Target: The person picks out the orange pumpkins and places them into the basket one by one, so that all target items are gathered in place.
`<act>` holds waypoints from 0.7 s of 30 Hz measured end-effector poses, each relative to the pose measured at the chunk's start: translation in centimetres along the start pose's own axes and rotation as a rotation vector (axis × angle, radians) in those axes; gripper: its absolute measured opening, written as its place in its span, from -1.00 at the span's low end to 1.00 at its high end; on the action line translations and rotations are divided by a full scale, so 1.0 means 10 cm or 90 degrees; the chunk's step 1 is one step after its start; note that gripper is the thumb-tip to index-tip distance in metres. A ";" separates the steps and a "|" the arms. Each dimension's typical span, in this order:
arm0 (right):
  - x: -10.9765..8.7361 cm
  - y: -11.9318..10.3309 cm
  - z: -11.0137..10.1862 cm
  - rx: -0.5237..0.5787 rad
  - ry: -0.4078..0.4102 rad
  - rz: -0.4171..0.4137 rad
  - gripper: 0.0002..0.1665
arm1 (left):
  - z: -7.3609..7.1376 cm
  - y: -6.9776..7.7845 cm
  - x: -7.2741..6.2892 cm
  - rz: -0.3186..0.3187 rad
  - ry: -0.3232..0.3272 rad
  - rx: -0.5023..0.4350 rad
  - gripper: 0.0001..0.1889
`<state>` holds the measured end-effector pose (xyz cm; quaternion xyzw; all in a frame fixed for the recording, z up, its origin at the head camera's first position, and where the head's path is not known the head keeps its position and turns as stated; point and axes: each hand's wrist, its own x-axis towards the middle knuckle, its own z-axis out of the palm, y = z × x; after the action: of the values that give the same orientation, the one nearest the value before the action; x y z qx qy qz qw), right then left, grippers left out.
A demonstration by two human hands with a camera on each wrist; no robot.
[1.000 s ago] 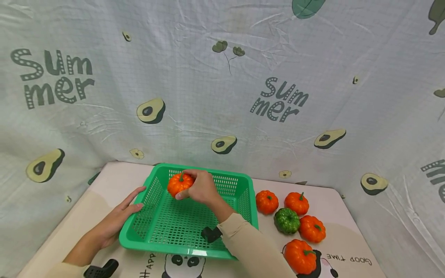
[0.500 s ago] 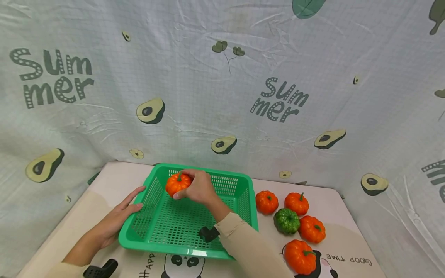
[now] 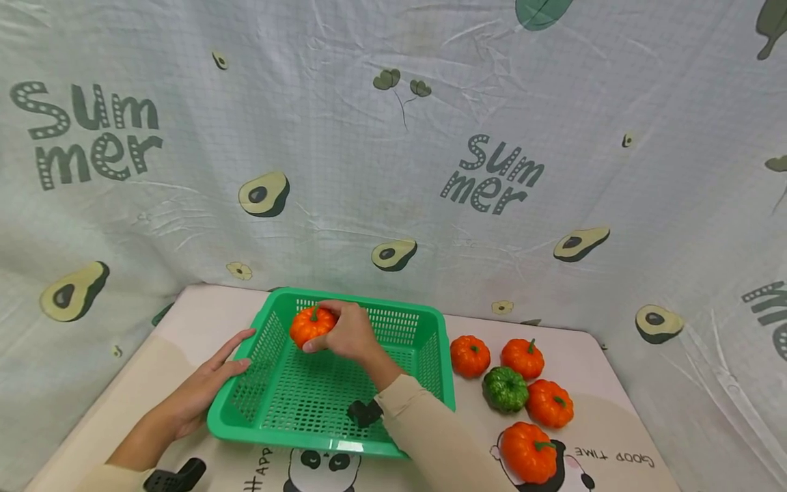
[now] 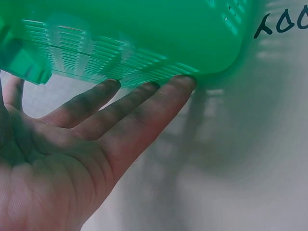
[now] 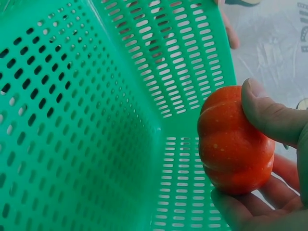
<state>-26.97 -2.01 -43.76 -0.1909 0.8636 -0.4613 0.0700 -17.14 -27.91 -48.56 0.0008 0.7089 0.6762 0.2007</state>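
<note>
My right hand [image 3: 350, 333] holds an orange pumpkin [image 3: 309, 326] with a green stem, thumb on one side and fingers on the other. It hangs over the far left part of a green plastic basket [image 3: 330, 447] with slotted walls. In the right wrist view the pumpkin [image 5: 233, 144] appears ribbed and glossy, close by the basket's corner. My left hand [image 3: 205, 386] is at the basket's left side, its fingers extended. The left wrist view shows those fingertips [image 4: 185, 82] touching the slotted wall from outside, palm turned toward the camera.
Right of the basket lie several more orange pumpkins, one near the basket [image 3: 470, 356] and one at the front [image 3: 527, 452]. A green pumpkin [image 3: 505, 389] sits among them. A printed cloth [image 3: 344, 171] hangs behind the pale table [image 3: 212, 314].
My right hand has shifted slightly left with the orange pumpkin, over the basket. My left hand stays at the basket's side.
</note>
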 end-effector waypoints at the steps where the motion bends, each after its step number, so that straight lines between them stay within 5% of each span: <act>1: 0.00 0.00 0.01 0.000 0.000 0.001 -0.12 | 0.00 0.00 0.00 0.000 0.000 0.000 -0.26; 21: 0.02 0.07 0.07 0.005 -0.022 -0.004 -0.11 | 0.03 0.00 -0.02 0.004 0.020 0.005 -0.27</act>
<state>-27.10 -2.32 -44.71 -0.2011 0.8601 -0.4612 0.0844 -16.85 -27.73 -48.47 -0.0067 0.7145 0.6739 0.1877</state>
